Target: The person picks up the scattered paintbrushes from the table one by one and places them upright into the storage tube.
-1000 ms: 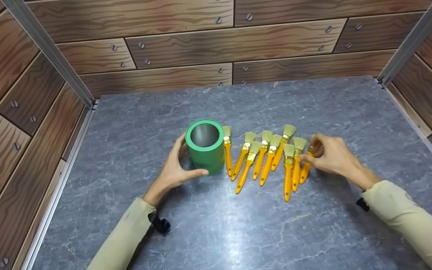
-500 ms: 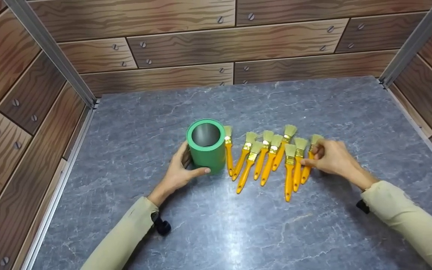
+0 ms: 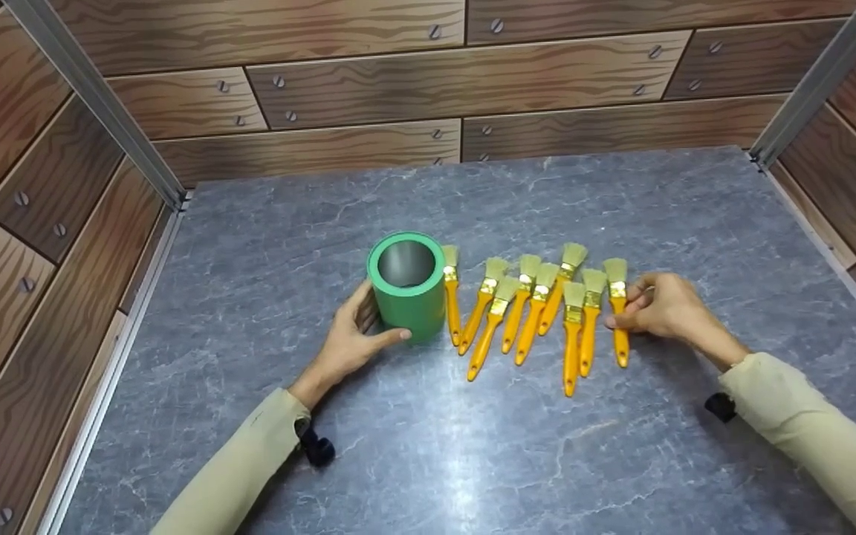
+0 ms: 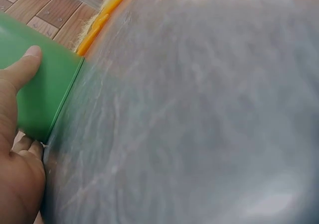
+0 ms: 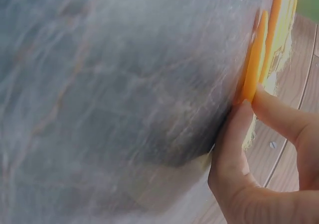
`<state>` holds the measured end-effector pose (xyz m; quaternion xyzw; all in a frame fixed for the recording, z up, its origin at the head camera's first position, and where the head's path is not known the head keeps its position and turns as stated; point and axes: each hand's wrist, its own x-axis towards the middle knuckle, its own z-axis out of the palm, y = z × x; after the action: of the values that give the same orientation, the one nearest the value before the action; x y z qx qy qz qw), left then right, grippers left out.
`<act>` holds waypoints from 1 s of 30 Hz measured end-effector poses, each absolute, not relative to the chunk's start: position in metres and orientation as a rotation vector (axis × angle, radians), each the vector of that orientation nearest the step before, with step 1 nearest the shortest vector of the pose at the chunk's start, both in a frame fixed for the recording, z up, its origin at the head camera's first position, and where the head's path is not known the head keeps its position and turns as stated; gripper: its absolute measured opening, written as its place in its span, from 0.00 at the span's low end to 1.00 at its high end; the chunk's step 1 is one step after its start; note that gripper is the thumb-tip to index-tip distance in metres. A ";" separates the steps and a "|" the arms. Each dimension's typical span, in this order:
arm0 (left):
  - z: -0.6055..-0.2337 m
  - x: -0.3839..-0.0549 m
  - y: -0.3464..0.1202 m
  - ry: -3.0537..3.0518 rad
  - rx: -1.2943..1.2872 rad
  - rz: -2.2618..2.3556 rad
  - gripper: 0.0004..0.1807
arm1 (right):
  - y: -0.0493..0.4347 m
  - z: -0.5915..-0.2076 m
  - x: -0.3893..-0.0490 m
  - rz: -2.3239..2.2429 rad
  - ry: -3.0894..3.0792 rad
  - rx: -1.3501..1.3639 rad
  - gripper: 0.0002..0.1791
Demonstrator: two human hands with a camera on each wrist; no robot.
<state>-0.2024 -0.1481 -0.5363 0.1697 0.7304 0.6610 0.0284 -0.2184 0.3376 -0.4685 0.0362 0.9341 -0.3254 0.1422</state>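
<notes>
One bare left hand (image 3: 346, 343) curves round the lower left side of a smooth green cylindrical can (image 3: 413, 312), thumb along the near side and fingers partly hidden behind it. The can stands upright on the counter, a grey stone-patterned surface (image 3: 324, 215) with pale veins; its open top shows a grey interior inside a broad green rim.

Well apart on the other side, the bare right hand (image 3: 662, 308) pinches a flat paintbrush with an orange handle (image 3: 619, 306), a gold-coloured ferrule and pale bristles. Thumb and finger meet at the handle, and the brush lies at the right end of a loose row, bristles pointing away from the person.

Between that brush and the can lie eight more brushes of the same kind (image 3: 530, 332), several slanted and close together. The leftmost is just beside the can; whether they touch, I cannot tell.

Both arms wear pale greenish sleeves (image 3: 807, 431), with a small black device (image 3: 315, 443) under each cuff. Round the counter stand walls patterned as brown wooden planks (image 3: 428, 82) with grey screw heads, and grey posts (image 3: 93, 96) run up at the two far corners.
</notes>
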 end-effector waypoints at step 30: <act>-0.538 -0.203 -0.148 2.287 0.503 2.015 0.58 | 0.307 -0.403 -0.224 -1.528 2.502 -0.205 0.20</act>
<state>-0.2035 -0.1477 -0.5378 0.1628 0.7399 0.6521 0.0263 -0.2243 0.3067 -0.4030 -0.0693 0.8470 -0.5172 0.1012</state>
